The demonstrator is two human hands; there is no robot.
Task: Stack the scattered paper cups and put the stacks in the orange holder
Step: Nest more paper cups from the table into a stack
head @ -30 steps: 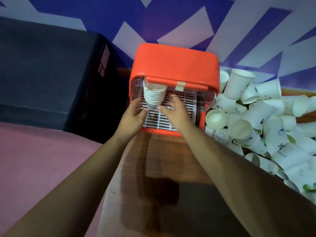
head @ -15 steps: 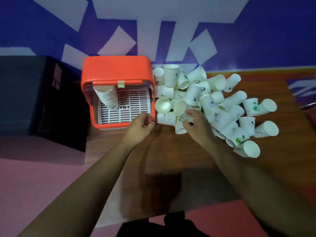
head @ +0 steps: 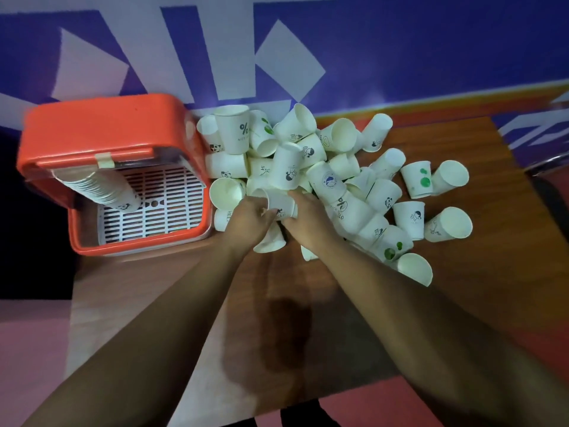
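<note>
The orange holder [head: 101, 124] stands at the table's left, open towards me, with a white slatted tray [head: 166, 208] as its floor. One leaning stack of paper cups [head: 98, 191] sits inside on the left. Many loose white paper cups [head: 326, 180] lie heaped to the holder's right. Both hands are at the heap's near-left edge. My right hand [head: 308, 221] curls around a single paper cup [head: 280, 203]. My left hand [head: 249, 221] touches that cup and covers a second cup [head: 271, 243] whose mouth faces me.
The brown wooden table [head: 462, 288] shows bare wood in front of the heap and the holder. A dark box [head: 30, 241] sits left of the table. A blue and white patterned wall [head: 400, 41] stands right behind the holder and cups.
Both hands left the holder's opening and moved right to the cup heap. They now close on loose cups. The view swung right, and the stack stays inside the holder.
</note>
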